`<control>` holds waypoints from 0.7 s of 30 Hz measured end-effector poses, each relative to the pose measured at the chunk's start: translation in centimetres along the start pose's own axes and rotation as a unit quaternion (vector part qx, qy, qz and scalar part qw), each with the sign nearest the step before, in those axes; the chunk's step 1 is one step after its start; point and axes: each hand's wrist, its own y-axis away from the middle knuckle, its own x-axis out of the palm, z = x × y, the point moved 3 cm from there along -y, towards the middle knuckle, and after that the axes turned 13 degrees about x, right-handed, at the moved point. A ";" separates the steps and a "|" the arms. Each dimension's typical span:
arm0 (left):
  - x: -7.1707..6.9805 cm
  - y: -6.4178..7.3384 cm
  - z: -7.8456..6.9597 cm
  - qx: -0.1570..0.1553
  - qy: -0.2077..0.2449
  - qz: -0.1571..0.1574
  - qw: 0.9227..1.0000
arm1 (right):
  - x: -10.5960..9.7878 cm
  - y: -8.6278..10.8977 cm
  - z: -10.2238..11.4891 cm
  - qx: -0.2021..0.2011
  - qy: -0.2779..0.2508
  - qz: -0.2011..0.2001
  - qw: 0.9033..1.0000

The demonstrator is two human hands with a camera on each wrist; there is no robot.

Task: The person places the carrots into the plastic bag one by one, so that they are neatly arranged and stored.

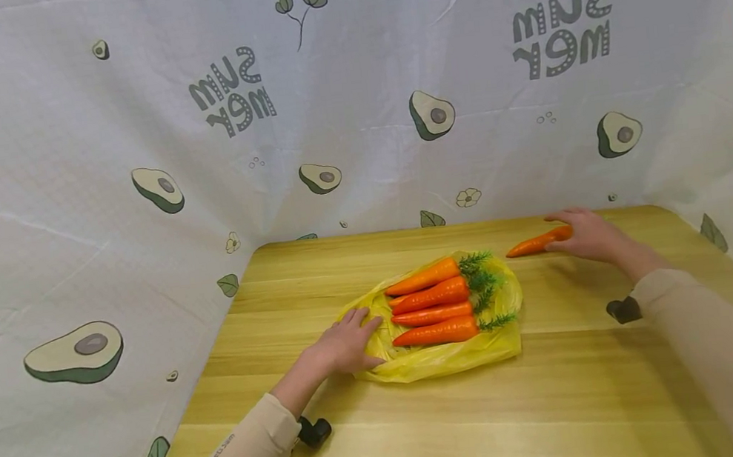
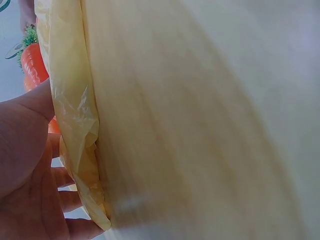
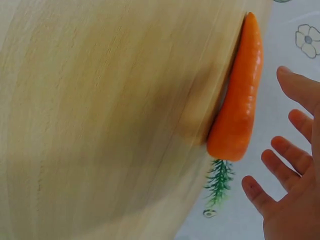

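Observation:
A yellow plastic bag lies spread on the wooden table, with several orange carrots side by side on it, their green tops to the right. At the bag's left edge rests my left hand, its fingers spread and touching the plastic. In the left wrist view, the fingertips meet the folded edge of the bag. Farther right, a single carrot with a green top lies on the table near the back. My right hand hovers beside it with fingers apart and nothing between them.
The wooden table ends at the back against a white cloth printed with avocados, flowers and letters. The cloth also hangs along both sides. A black device sits at the left wrist, another black device at the right.

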 end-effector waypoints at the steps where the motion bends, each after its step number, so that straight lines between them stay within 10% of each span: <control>1: 0.0 0.0 0.0 0.002 -0.001 -0.002 1.000 | 0.0 0.0 -0.2 0.002 0.002 0.000 1.000; 21: 0.2 -0.3 0.2 -0.003 -0.005 -0.003 1.000 | 1.4 -0.8 -2.6 0.008 0.037 0.024 0.999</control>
